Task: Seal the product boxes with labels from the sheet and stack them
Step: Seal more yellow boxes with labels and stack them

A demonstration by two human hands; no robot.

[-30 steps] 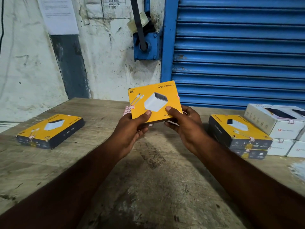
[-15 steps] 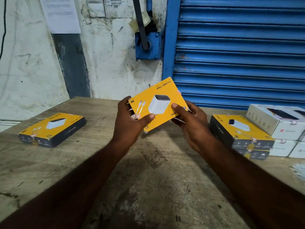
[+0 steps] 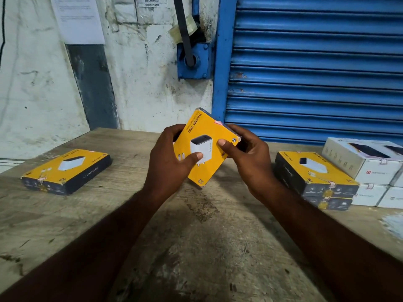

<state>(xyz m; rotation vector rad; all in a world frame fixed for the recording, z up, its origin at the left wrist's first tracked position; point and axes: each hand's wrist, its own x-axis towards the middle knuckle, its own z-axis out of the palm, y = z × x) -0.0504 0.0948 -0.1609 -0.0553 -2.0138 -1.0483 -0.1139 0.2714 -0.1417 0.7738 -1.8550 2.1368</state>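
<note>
Yellow box, now steeper, between the fingers

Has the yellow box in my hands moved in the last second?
Yes. The yellow box has turned counterclockwise; its lettered edge, once nearly parallel to the table's far edge, now stands steep.

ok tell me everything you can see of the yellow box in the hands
The yellow box is flat cardboard with dark sides, its face printed with a white charger and THUMBY TRIO. It is held above the table, tilted, one corner pointing down. The left hand grips its left edge, the right hand its right, both thumbs on the face. A pinkish patch shows at its upper right edge.
</note>
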